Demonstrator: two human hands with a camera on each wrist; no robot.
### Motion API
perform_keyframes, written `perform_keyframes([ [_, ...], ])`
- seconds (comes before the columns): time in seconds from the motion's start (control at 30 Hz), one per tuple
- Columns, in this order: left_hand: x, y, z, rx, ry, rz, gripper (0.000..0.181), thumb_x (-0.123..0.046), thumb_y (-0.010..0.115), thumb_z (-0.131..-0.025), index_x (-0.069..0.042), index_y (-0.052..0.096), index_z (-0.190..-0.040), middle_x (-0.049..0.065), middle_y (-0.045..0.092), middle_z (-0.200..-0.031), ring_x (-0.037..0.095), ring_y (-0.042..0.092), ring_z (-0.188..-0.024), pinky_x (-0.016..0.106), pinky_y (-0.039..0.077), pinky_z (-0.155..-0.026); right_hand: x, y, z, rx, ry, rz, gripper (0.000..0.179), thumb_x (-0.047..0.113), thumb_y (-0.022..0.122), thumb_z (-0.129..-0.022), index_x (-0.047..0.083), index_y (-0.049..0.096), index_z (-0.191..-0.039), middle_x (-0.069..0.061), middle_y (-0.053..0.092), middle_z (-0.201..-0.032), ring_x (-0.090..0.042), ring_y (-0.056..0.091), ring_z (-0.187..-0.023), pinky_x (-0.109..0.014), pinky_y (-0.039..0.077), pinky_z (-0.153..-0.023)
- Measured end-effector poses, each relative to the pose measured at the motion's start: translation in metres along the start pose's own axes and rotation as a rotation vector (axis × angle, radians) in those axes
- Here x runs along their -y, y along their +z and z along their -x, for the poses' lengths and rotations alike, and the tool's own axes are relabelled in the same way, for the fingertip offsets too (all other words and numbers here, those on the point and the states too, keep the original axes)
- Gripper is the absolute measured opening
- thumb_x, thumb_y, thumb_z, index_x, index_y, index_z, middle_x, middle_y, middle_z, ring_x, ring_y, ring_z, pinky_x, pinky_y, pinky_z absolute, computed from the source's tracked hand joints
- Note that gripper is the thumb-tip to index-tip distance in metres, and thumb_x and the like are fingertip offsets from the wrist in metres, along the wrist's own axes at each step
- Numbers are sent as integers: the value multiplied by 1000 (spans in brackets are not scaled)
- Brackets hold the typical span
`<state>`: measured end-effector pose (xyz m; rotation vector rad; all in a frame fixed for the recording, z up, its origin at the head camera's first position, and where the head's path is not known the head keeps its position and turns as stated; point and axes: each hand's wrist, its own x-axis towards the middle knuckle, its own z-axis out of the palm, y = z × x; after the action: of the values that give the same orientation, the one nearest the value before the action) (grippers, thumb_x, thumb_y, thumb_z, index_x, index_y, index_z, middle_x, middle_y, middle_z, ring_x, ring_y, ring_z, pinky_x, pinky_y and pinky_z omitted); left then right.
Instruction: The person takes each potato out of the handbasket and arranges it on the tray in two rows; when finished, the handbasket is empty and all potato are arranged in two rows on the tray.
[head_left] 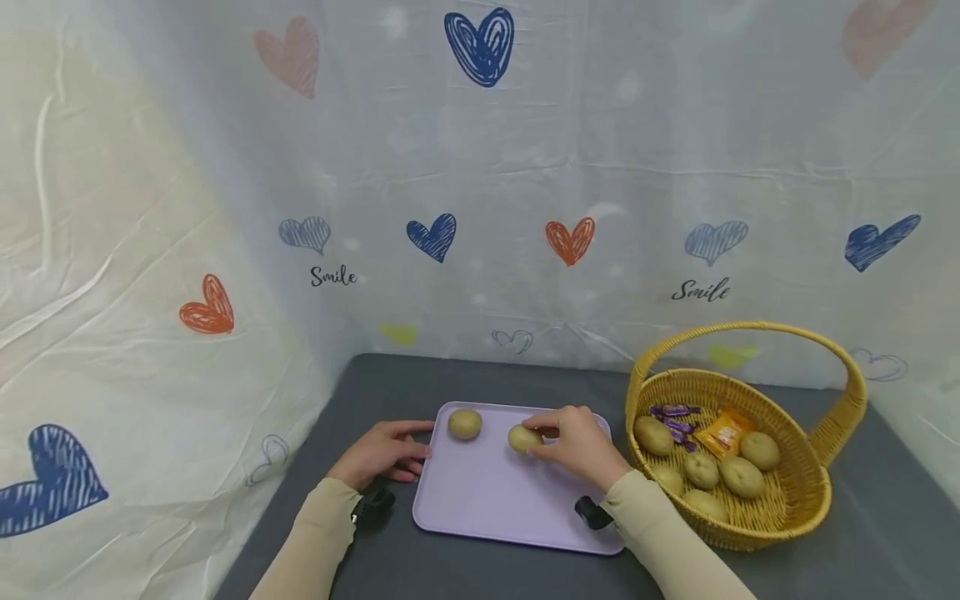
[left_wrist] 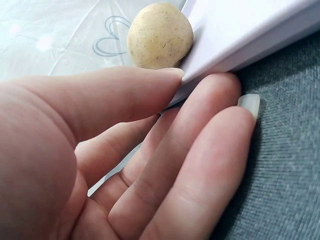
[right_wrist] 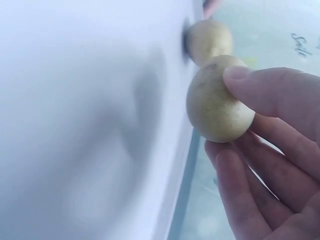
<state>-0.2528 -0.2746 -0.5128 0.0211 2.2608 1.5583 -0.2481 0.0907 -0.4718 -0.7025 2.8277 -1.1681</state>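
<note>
"One potato (head_left: pixel 519 438) is held in your right hand (head_left: pixel 577 442); do you notice how?"

"Yes, your thumb presses it from one side and your fingers from the other, so the hand is clamped on it. It is near the far edge of the tray (head_left: pixel 487 492), a little to the right of the middle. Whether it touches the tray, one cannot tell from your pictures."

"And your left hand (head_left: pixel 378 454)?"

"It is well apart from the right one, at the left edge of your tray, toward the far left corner. Its fingers are relaxed and touch the tray's side from outside, with the thumb tip at the rim."

"What else do you have on the tray?"

"A second potato (head_left: pixel 465 424), just inside the far left corner. Beyond the tray's right edge you have a basket (head_left: pixel 795 475), near the far right corner of the desk (head_left: pixel 465 571), its handle (head_left: pixel 843 417) standing up. In it you can count six more potatoes (head_left: pixel 742 477), an orange packet (head_left: pixel 724 434) and some purple packets (head_left: pixel 681 427)."

"Behind your desk's far edge hangs a cloth (head_left: pixel 480 167) with hearts."
</note>
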Motion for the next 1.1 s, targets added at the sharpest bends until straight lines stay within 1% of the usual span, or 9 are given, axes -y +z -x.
perform_keyframes([
  [0.13, 1, 0, 0, 4, 2, 0, 67, -24, 85, -94, -13, 60, -155, 9, 72, -89, 17, 75, -78, 37, 67, -71, -1, 10, -10, 4, 1, -3, 37, 14, 92, -85, 14, 84, -121, -3, 83, -114, -18, 77, -103, -37, 64, -89],
  [0.33, 1, 2, -1, 9, -7, 6, 67, -24, 86, -93, -15, 61, -155, 9, 73, -90, 18, 76, -79, 37, 68, -72, -5, 16, -21, 9, 2, -6, 37, 10, 91, -85, 13, 84, -121, -3, 83, -111, -15, 75, -99, -31, 62, -85],
  [0.37, 2, 2, -1, 11, -2, 2, 67, -24, 86, -93, -14, 61, -155, 9, 73, -90, 18, 76, -78, 37, 68, -72, -6, 17, -22, 10, 0, -4, 37, 10, 91, -85, 13, 84, -120, -3, 83, -110, -15, 75, -99, -31, 62, -85],
  [0.57, 2, 3, 0, 10, -7, 6, 68, -24, 86, -93, -12, 61, -155, 10, 72, -89, 19, 76, -77, 38, 68, -71, -8, 22, -27, 25, -8, 2, 36, 8, 90, -85, 11, 84, -120, -5, 83, -112, -17, 75, -101, -35, 63, -87],
  [0.63, 2, 2, 0, 8, -15, 7, 67, -24, 86, -93, -13, 61, -154, 9, 71, -89, 18, 76, -77, 38, 68, -71, -7, 24, -28, 28, -8, -2, 36, 9, 90, -85, 11, 84, -120, -6, 83, -112, -17, 76, -102, -36, 63, -87],
  [0.8, -1, 1, -1, 15, 3, -1, 66, -23, 85, -94, -14, 62, -154, 9, 71, -90, 18, 76, -78, 37, 68, -71, -5, 26, -31, 20, -8, 0, 35, 9, 91, -85, 12, 84, -119, -6, 83, -112, -18, 77, -102, -37, 64, -88],
  [0.97, 0, 0, -2, 13, -4, -1, 65, -24, 85, -94, -14, 62, -154, 9, 72, -89, 18, 76, -78, 37, 68, -72, -5, 29, -36, 27, 17, 4, 35, 9, 90, -85, 13, 84, -119, -5, 83, -113, -16, 77, -103, -37, 64, -90],
  [1.1, 1, -1, -2, 11, 4, -4, 66, -24, 85, -94, -13, 61, -155, 9, 72, -89, 18, 76, -78, 37, 68, -71, -4, 30, -39, 34, 12, 0, 34, 10, 91, -84, 12, 85, -118, -4, 83, -111, -16, 76, -101, -36, 63, -88],
])
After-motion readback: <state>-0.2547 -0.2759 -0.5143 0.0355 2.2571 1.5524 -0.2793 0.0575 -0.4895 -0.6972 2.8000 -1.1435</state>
